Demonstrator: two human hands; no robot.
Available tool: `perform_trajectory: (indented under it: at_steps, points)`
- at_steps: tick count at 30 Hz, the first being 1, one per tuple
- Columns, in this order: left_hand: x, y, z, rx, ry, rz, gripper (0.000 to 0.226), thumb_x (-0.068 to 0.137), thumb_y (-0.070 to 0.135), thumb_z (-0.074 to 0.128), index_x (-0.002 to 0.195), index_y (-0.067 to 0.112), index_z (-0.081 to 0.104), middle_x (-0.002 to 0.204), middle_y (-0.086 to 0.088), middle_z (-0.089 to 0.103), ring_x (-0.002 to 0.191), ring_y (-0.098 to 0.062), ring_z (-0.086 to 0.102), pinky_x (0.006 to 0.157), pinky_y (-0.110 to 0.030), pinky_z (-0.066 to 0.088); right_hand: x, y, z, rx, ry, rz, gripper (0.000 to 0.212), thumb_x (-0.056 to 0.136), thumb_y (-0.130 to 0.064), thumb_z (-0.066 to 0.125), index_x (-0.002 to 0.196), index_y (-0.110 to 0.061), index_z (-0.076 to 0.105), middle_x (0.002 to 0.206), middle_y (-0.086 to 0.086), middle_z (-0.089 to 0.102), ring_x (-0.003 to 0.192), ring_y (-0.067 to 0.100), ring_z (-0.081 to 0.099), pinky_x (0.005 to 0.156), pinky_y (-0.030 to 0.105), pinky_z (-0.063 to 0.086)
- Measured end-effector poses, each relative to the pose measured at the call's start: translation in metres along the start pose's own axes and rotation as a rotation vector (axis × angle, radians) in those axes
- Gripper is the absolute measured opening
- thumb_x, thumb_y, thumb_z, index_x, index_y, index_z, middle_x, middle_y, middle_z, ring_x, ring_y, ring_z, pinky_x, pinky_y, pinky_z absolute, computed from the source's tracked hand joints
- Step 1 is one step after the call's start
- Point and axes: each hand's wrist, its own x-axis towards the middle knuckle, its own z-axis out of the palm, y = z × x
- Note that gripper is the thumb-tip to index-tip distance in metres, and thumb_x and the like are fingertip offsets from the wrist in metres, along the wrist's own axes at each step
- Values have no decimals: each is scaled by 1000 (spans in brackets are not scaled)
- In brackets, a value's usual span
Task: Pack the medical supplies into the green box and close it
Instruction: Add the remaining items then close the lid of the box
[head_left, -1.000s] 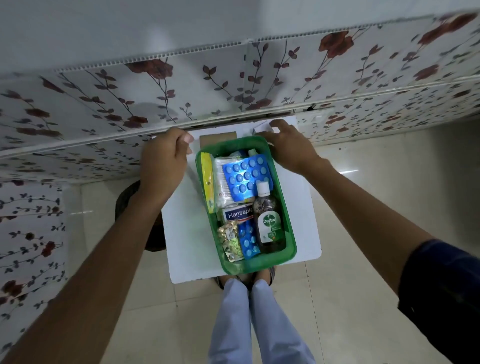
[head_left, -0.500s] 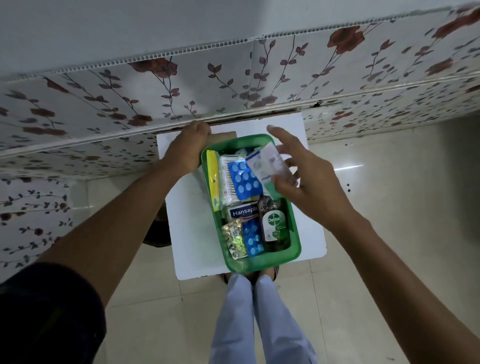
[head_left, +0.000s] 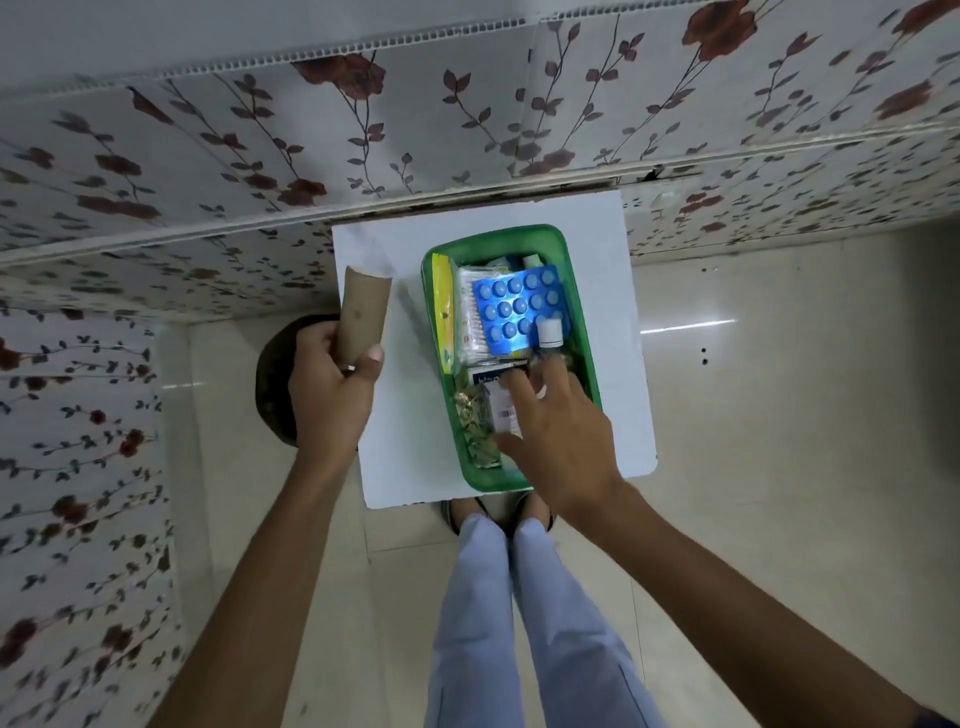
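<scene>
The rectangular green plastic box (head_left: 571, 291) sits open on a white square board (head_left: 405, 441), its long axis running away from the person toward the floral-print wall (head_left: 467, 119). Inside: a blue blister sheet of round pills (head_left: 511, 309) at the far end, a yellow flat packet (head_left: 444, 312) standing along the L wall, a white-capped bottle (head_left: 549, 332) mid-box, gold foil strips (head_left: 475, 431) near the front L corner. The R hand (head_left: 558, 441) is down in the near half of the box w/ fingers spread, pressing a small white printed packet (head_left: 501, 410) in among the other items; not a closed grip, more a flat push. The L hand (head_left: 330, 395) is off to the L of the box, wrapped around the lower end of a brown cardboard-looking tube (head_left: 363, 312), which points away from the person, roughly parallel to the box's long side & apart from it. No lid visible anywhere in view. Judgement: packing nearly done; the tube looks like the last piece outside, & since it already lies along the box's length, the L hand, which is nearer, would only need to shift it sideways to the R & lower it in, once the R hand clears the space. Fit on top of the stacked items looks tight.
</scene>
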Motion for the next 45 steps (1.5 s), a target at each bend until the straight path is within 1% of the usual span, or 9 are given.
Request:
perform_trajectory:
  at_steps: [7,11,14,23,29,34,37,41,45]
  points:
    - [-74,17,3,-150,-113,44,21,78,30,66,94,26,53,89,14,62,70,3,57,66,-10,45,6,10,-18,210,94,-106,36,82,-26,65,112,-10,55,103,13,55,89,28,58,67,34,50]
    - [-107,19,17,-271,-217,-68,30,71,38,66,96,22,60,91,6,69,75,-6,63,72,-27,54,4,-2,-41,770,-43,98,37,90,-33,53,125,-20,50,85,-17,57,74,-5,57,67,6,41]
    - [-113,16,24,-151,-261,-46,33,76,38,70,98,15,60,92,3,68,77,-9,64,71,-27,54,8,-9,-39,682,-100,66,47,84,-31,61,127,-21,46,86,-8,59,70,0,57,64,4,41]
    - [-87,-12,5,90,-155,135,31,88,11,55,118,13,54,112,-2,50,71,-3,53,64,-4,39,4,-14,4,116,68,-116,38,73,-23,71,105,-7,58,102,21,54,89,37,55,65,40,53]
    - [-63,-10,23,156,-288,61,35,91,18,49,126,14,51,122,-13,50,83,-19,56,87,-41,51,13,-8,17,-72,140,-67,46,60,-27,81,92,-8,55,85,16,57,72,30,54,55,31,43]
    - [-45,-3,35,277,-371,100,37,91,31,48,124,15,48,113,-15,60,84,-37,65,82,-48,53,14,5,-5,341,90,-100,35,79,-28,67,106,-10,55,90,9,52,71,20,48,61,31,42]
    - [-40,-1,34,344,-453,102,27,94,30,41,116,14,45,93,-15,70,58,-34,68,75,-45,55,19,30,-27,573,154,78,13,86,-21,59,97,-15,61,73,-4,55,62,9,50,61,24,40]
    - [-41,3,33,364,-475,126,23,97,25,32,108,8,44,82,-24,66,56,-37,66,64,-45,56,29,70,-31,603,336,354,15,88,-16,52,99,-17,62,74,3,60,63,11,48,64,25,38]
    - [-45,5,31,279,-441,150,24,97,18,33,114,9,47,69,-17,62,44,-32,63,47,-34,53,45,89,-11,451,-47,460,28,87,-15,55,115,-11,53,101,9,66,87,22,57,73,25,40]
